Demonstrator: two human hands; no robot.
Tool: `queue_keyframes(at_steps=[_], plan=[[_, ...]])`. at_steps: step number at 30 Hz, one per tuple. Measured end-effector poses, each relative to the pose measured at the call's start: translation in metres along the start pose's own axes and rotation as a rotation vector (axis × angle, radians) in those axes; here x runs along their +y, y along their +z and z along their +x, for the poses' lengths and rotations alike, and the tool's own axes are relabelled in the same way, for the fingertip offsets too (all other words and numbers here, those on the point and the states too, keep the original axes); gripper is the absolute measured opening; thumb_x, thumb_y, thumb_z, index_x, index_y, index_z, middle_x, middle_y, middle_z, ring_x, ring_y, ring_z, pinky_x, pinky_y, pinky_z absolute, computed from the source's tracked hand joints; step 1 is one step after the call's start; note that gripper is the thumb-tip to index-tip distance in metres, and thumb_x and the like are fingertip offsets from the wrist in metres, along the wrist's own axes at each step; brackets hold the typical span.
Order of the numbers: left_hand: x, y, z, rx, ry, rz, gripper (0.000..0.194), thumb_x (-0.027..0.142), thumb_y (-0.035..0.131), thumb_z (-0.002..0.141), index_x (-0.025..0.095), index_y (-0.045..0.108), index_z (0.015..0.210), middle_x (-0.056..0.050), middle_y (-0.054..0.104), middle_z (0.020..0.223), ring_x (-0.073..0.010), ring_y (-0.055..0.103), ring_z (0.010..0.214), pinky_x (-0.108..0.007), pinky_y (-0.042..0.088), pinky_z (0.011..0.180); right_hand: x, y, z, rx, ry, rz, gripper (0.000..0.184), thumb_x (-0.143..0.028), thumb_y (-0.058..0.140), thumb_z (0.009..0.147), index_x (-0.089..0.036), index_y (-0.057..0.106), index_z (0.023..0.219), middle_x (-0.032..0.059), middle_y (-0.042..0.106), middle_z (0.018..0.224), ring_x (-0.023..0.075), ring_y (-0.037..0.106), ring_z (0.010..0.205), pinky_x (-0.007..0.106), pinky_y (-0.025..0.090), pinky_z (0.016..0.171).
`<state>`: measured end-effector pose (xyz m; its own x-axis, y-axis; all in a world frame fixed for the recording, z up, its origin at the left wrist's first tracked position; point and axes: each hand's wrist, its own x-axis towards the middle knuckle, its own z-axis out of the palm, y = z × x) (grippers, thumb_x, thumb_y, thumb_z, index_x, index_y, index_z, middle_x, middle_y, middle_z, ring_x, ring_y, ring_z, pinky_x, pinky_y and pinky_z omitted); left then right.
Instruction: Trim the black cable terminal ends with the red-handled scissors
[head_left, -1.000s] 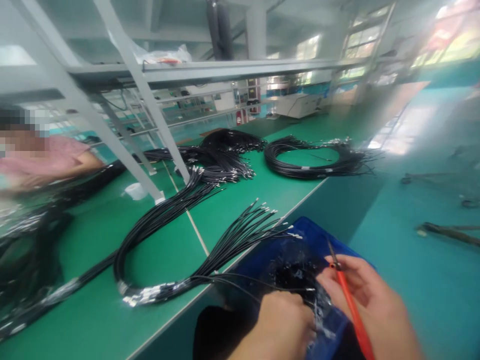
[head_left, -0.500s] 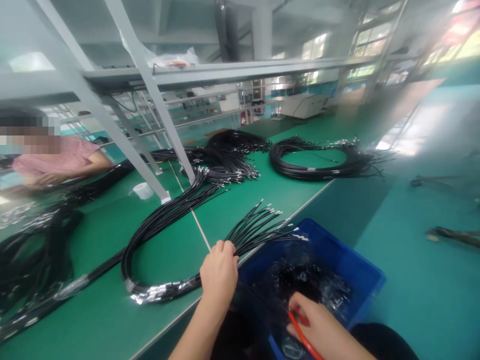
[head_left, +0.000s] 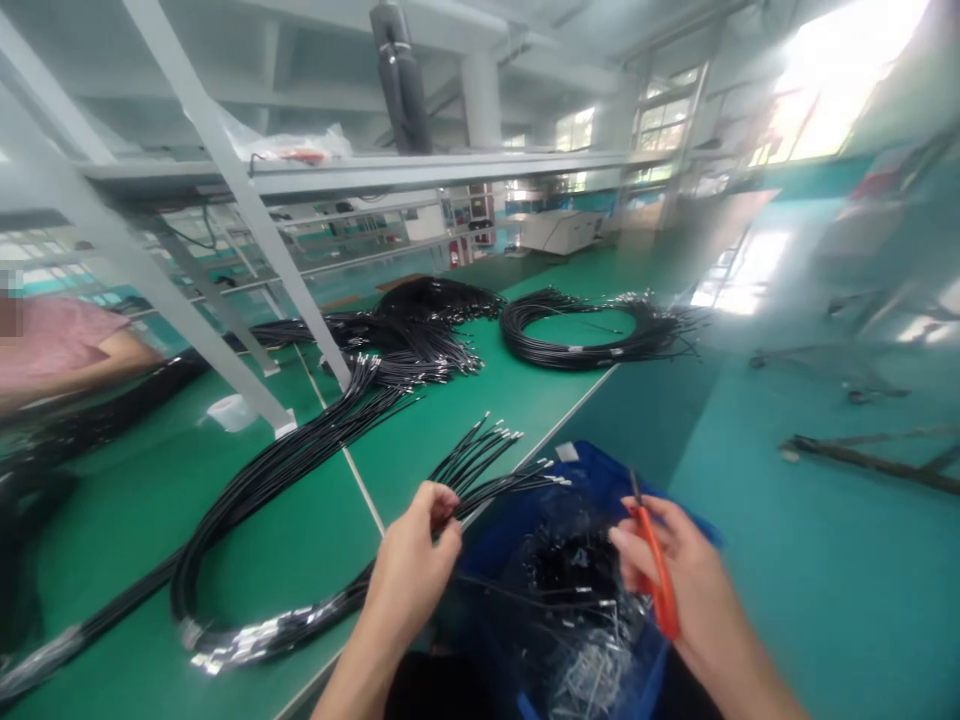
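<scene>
My left hand (head_left: pixel 416 545) is curled over a bundle of black cables (head_left: pixel 472 460) at the table's front edge, with its thumb lifted a little. The cables' pale-tipped ends fan out beyond my fingers; the palm hides where they are gripped. Behind the hand the bundle loops back over the green table, with shiny wrapping (head_left: pixel 270 640) around its lower bend. My right hand (head_left: pixel 682 560) holds orange-handled cutters (head_left: pixel 656 570), dark tip upward, above the right side of a blue bin (head_left: pixel 600 465). Dark and clear scraps lie in the bin.
On the green table (head_left: pixel 435 425) lie a coiled cable bundle (head_left: pixel 555 355) and a cable pile (head_left: pixel 431 300) farther back. White shelf posts (head_left: pixel 277 260) stand at the left, near a white roll (head_left: pixel 232 412). A person in a pink top (head_left: pixel 67 345) sits across the table.
My right hand has risen from low over the bin, bringing the cutters upright into view. My left thumb has lifted from the bundle. The view has shifted to the right.
</scene>
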<state>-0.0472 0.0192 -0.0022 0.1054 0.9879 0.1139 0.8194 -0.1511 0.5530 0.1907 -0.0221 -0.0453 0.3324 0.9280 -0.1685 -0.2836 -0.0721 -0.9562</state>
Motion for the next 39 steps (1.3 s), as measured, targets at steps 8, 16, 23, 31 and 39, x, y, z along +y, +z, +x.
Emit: queue_keyframes(at_steps=[8,16,23,31,39], plan=[[0.074,0.033,-0.036,-0.12,0.446,-0.2,0.016,0.017,0.049,0.084,0.024,0.063,0.087,-0.003,0.057,0.084,-0.0152,0.056,0.07,-0.024,0.043,0.063,0.007,0.017,-0.02,-0.137,0.127,0.168,0.036,-0.027,0.072,0.072,-0.021,0.05,0.099,-0.0059,0.056,0.065,0.0063,0.045,0.048,0.016,0.037,0.042],[0.073,0.04,-0.035,-0.032,0.292,-0.442,0.014,0.02,0.053,0.083,0.021,0.066,0.079,-0.001,0.059,0.068,-0.0161,0.054,0.066,-0.027,0.041,0.065,-0.013,0.022,-0.033,-0.056,-0.024,0.278,0.037,-0.021,0.072,0.071,-0.023,0.049,0.1,-0.004,0.06,0.076,0.008,0.053,0.052,0.02,0.042,0.047],[0.074,0.045,-0.036,-0.055,0.196,-0.535,0.014,0.022,0.056,0.08,0.021,0.067,0.072,0.0,0.058,0.063,-0.0159,0.052,0.063,-0.025,0.037,0.059,-0.019,0.032,-0.035,-0.044,-0.038,0.361,0.039,-0.02,0.072,0.069,-0.022,0.049,0.099,-0.0026,0.063,0.073,0.0102,0.057,0.053,0.021,0.044,0.049],[0.071,0.05,-0.037,-0.115,0.121,-0.633,0.016,0.025,0.056,0.081,0.019,0.068,0.073,-0.003,0.062,0.069,-0.0165,0.057,0.064,-0.024,0.041,0.059,-0.019,0.035,-0.035,-0.052,0.033,0.421,0.038,-0.018,0.073,0.068,-0.022,0.048,0.097,-0.0037,0.063,0.07,0.0102,0.057,0.052,0.022,0.046,0.052],[0.07,0.045,-0.035,-0.271,-0.001,-0.896,0.012,0.023,0.058,0.08,0.017,0.055,0.071,0.0,0.061,0.067,-0.0144,0.056,0.064,-0.023,0.044,0.061,-0.018,0.039,-0.041,-0.068,0.15,0.459,0.031,-0.019,0.069,0.07,-0.022,0.05,0.095,-0.0038,0.059,0.07,0.0106,0.055,0.052,0.021,0.043,0.048]])
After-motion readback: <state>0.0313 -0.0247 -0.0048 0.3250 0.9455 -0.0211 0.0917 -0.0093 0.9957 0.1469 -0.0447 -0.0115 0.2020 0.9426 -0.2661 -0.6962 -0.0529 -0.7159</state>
